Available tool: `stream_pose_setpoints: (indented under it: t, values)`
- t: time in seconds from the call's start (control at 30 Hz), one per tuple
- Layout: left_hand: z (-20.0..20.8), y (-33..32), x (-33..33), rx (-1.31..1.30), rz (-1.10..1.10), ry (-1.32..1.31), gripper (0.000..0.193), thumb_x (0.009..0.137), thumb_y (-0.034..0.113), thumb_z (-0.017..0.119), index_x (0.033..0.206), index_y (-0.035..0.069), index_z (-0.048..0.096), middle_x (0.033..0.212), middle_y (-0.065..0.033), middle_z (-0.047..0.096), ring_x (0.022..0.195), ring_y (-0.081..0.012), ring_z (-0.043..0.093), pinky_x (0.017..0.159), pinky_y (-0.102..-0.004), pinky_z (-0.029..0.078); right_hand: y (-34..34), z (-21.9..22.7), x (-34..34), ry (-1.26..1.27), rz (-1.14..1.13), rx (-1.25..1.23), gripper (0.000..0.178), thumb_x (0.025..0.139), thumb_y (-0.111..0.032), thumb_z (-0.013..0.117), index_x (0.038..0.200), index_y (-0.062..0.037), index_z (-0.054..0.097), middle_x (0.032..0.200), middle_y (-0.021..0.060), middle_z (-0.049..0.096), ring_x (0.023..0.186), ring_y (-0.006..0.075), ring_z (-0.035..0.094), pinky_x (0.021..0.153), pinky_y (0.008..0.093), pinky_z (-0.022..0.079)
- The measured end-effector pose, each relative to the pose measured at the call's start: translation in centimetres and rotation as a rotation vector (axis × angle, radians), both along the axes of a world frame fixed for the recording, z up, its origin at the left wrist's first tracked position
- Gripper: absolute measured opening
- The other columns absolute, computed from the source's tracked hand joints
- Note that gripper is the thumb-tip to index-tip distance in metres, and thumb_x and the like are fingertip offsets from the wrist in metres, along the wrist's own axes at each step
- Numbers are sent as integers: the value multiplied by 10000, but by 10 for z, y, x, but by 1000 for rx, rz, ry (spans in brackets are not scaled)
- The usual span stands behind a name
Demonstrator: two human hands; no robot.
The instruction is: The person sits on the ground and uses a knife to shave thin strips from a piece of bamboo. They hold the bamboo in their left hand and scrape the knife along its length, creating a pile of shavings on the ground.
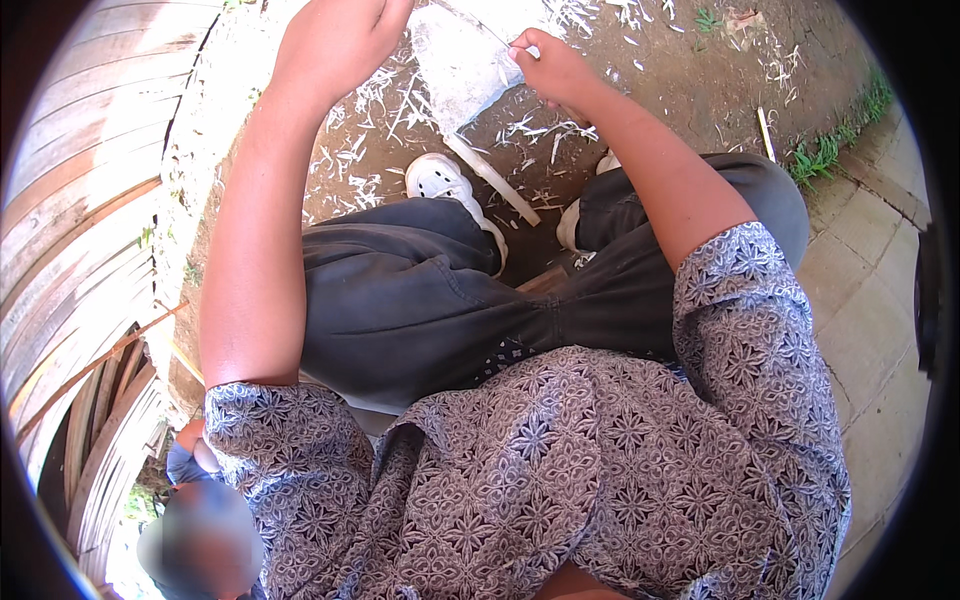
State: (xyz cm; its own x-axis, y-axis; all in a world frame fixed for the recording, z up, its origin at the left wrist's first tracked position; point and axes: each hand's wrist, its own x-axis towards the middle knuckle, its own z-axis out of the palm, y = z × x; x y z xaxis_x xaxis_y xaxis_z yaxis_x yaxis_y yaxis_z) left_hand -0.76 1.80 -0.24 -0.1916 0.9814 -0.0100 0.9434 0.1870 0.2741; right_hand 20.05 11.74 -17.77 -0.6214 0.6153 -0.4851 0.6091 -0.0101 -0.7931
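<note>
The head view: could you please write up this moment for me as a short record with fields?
Left hand: partly cut off by the upper edge, fingertips out of view
Right hand: pinching one end of a thin strip; its material is unclear
Ground ahead: pale sheet, with pale shavings scattered around
Near the feet: flat wooden piece
Footwear: white shoes
Left side: wooden slats
Right side: paving
Lower left: another person, partly visible
</note>
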Motion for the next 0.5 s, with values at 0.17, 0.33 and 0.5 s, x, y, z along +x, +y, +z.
stream_pose_setpoints:
  t: [0.17, 0.33, 0.5]
  values:
    - [-1, -5, -7, -24, 65, 16, 355, 1063, 280, 401, 1022, -5, 608, 868, -318, 654, 874, -504, 641, 804, -571, 491, 2, 3, -1, -24, 30, 7, 235, 1026, -310, 584, 1133, -109, 641, 654, 83, 594, 446, 192, 533, 473, 362, 476]
    - [0, -7, -11, -60, 104, -6, 354, 1063, 288, 405, 1012, -2, 602, 855, -318, 650, 865, -502, 641, 799, -571, 489, 3, -19, 21, -101, -20, -80, 254, 1030, -308, 576, 1139, -84, 630, 675, 78, 609, 447, 181, 539, 469, 355, 465]
    - [0, -3, -7, -27, 31, 0, 346, 1062, 282, 404, 1028, -2, 600, 842, -316, 648, 853, -500, 644, 790, -569, 492, 2, 11, 1, 162, -104, -93, 275, 1031, -331, 582, 1152, -87, 623, 713, 62, 609, 478, 157, 533, 469, 342, 454]
